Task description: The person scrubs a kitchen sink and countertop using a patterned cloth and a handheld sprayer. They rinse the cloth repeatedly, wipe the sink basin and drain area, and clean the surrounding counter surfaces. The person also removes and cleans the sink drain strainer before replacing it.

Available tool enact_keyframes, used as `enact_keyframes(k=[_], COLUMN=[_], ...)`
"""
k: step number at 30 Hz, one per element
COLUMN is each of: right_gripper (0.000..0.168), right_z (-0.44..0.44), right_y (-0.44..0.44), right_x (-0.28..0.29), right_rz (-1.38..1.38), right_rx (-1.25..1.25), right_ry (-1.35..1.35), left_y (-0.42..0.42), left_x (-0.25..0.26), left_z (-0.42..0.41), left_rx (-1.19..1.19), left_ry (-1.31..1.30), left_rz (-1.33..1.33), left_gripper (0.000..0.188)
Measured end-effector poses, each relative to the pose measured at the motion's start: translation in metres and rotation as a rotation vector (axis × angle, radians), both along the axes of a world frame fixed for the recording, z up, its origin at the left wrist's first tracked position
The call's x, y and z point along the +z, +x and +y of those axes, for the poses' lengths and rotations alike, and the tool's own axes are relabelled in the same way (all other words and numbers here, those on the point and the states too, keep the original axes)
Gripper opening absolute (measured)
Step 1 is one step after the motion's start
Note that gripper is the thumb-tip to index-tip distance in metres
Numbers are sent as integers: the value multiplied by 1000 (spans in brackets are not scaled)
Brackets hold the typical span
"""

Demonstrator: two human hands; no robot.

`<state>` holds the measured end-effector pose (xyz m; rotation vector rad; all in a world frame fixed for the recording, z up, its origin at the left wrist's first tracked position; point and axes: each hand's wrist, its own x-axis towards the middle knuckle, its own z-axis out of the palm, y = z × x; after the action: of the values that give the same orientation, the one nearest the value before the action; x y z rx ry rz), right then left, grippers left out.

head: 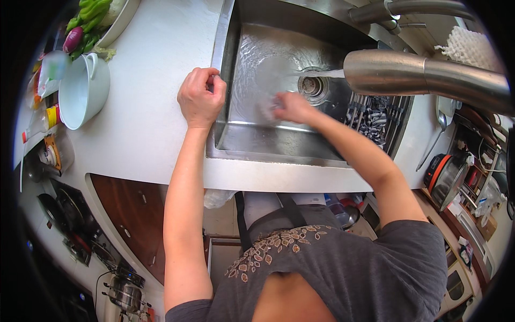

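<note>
My left hand (202,96) rests curled at the left rim of the stainless steel sink (257,141), on the white counter's edge; its fingers are bent in, and a small dark gap shows between thumb and fingers. Over the sink floor, my right hand (295,108) has its fingers closed on a blurred, pale scrubber (267,108), whose exact kind I cannot tell. Water runs from the brushed metal faucet (384,72) across the basin, beside the drain strainer (313,85). Ripples spread over the wet sink floor.
A metal rack (396,120) with a black-and-white patterned cloth (372,122) lies at the sink's right. Further right are a ladle (441,120) and a glass lid (450,185). On the left stand a white pot (82,92), green peppers (90,12) and a purple onion (73,39).
</note>
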<state>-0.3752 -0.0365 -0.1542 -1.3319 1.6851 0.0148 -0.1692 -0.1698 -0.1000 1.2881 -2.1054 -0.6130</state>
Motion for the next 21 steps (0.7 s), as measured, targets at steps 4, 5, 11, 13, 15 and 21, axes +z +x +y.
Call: enact_keyframes(k=[4, 5, 11, 13, 15, 21], right_gripper=[40, 36, 18, 19, 25, 30], right_z=[3, -7, -67, -98, -123, -48], right_y=[83, 91, 57, 21, -27, -97], right_x=[-44, -51, -89, -95, -93, -112], right_rz=[-327, -240, 97, 314, 397, 673], right_rx=[106, 178, 189, -71, -313, -678], right_ry=[-387, -345, -557, -553, -508, -366], left_y=[-6, -5, -2, -5, -7, -8], left_x=[5, 5, -2, -1, 0, 2], left_z=[-1, -2, -3, -3, -2, -3], left_rx=[-14, -17, -29, -40, -42, -42], left_ry=[-7, -9, -35, -38, -23, -18], left_rz=[-1, -6, 8, 8, 5, -10], left_gripper=[4, 4, 5, 5, 5, 4])
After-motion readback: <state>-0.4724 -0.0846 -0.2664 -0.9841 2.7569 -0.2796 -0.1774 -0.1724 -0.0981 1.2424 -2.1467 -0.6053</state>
